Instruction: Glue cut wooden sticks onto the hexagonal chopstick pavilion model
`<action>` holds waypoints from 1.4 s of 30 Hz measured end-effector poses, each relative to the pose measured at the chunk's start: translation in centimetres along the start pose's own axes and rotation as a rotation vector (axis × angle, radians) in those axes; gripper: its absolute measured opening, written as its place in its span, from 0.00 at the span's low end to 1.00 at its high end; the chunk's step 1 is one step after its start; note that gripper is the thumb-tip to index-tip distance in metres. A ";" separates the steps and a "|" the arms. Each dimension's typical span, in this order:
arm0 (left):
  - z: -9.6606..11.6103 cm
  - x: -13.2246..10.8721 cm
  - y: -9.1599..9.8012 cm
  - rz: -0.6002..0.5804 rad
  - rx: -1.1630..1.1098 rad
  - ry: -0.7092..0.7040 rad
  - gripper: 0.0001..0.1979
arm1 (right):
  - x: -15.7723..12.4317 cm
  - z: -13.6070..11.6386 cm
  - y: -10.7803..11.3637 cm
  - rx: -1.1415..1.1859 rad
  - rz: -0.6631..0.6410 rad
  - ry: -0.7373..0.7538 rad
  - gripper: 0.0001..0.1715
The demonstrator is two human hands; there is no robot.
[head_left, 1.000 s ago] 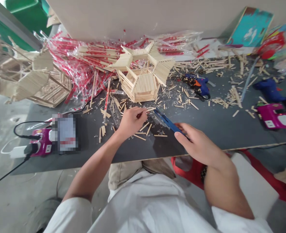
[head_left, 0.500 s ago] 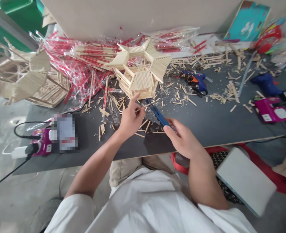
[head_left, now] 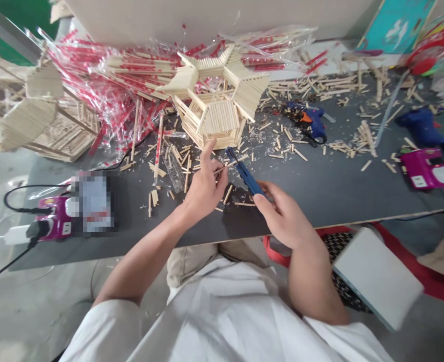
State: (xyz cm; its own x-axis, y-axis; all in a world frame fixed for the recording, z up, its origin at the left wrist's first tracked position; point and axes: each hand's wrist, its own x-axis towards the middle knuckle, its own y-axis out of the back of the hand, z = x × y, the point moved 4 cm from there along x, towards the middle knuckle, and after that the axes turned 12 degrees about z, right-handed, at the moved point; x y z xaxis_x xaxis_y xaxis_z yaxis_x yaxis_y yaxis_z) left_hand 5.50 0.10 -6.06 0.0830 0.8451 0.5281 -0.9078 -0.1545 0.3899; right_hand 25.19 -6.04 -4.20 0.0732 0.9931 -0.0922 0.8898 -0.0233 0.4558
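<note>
My left hand (head_left: 202, 193) pinches a thin wooden stick (head_left: 231, 163) between thumb and fingers, its index finger pointing up. The free end of the stick meets the front part of a blue utility knife (head_left: 249, 177). My right hand (head_left: 280, 213) is closed round the knife's rear end, with its tip angled up and left. Just beyond both hands stands a star-shaped model of wooden sticks (head_left: 222, 118). Beside the left hand lie a clear ruler (head_left: 173, 172) and several short cut sticks (head_left: 154, 197).
Plastic-wrapped sticks (head_left: 119, 95) cover the back left, beside another stick model (head_left: 33, 118). Glue guns (head_left: 312, 120) and scattered offcuts lie to the right. Purple power strips (head_left: 427, 168) with cables sit at both ends of the dark table (head_left: 331, 191). A blurred-out device (head_left: 95, 203) lies left.
The stick in my left hand now reaches across to the knife's front. Both hands stay close together in much the same place; the view has shifted slightly.
</note>
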 end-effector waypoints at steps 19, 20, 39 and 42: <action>0.3 -0.8 -0.3 0.081 0.010 0.041 0.33 | -1.3 -0.8 -0.9 -0.152 0.041 0.116 0.29; 0.3 -0.8 -0.3 0.080 0.012 0.039 0.33 | -1.3 -0.7 -0.9 -0.137 0.038 0.111 0.29; 0.1 -1.0 -0.2 0.087 0.018 0.100 0.32 | -1.3 -0.2 -0.6 -0.029 0.015 0.057 0.28; 0.2 -0.9 -0.2 0.097 0.028 0.085 0.31 | -1.3 0.1 -0.5 -0.009 0.015 0.042 0.28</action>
State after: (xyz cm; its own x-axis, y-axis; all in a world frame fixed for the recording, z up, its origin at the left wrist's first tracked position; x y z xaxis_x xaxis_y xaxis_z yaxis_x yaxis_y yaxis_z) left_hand 5.68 -0.71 -6.44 -0.0410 0.8654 0.4995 -0.8981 -0.2510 0.3612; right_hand 24.68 -7.29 -4.38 0.0668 0.9966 -0.0482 0.8848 -0.0369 0.4646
